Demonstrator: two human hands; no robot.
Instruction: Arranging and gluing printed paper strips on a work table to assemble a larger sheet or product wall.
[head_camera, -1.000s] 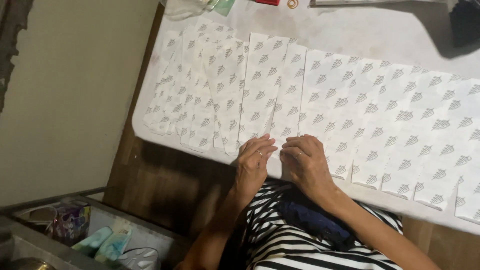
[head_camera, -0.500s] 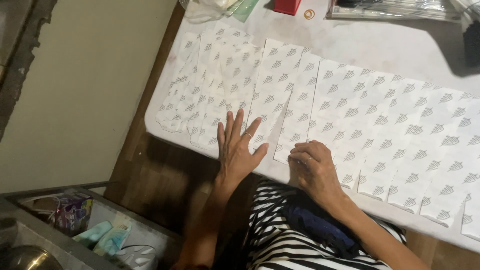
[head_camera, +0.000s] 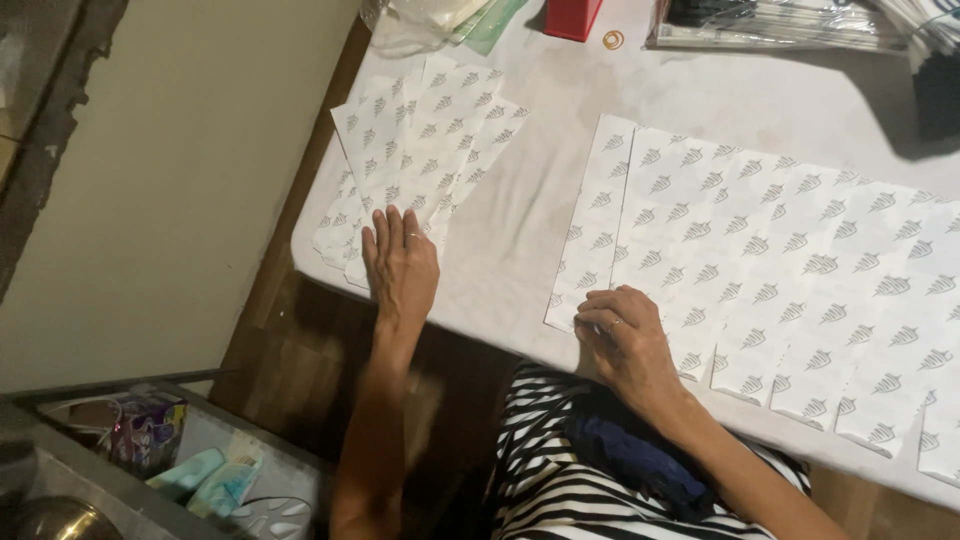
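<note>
I see the left hand lying flat, fingers spread apart, pressing on the fanned stack of patterned white sheets near the table's left edge; the right hand is curled, fingertips together on the near corner of the wide overlapping row of sheets; a bare strip of white table separates both groups; a red box stands at the far edge

The paper bags look matt and thin, the tabletop has a smooth white cover, and its edge is dark wood.
</note>
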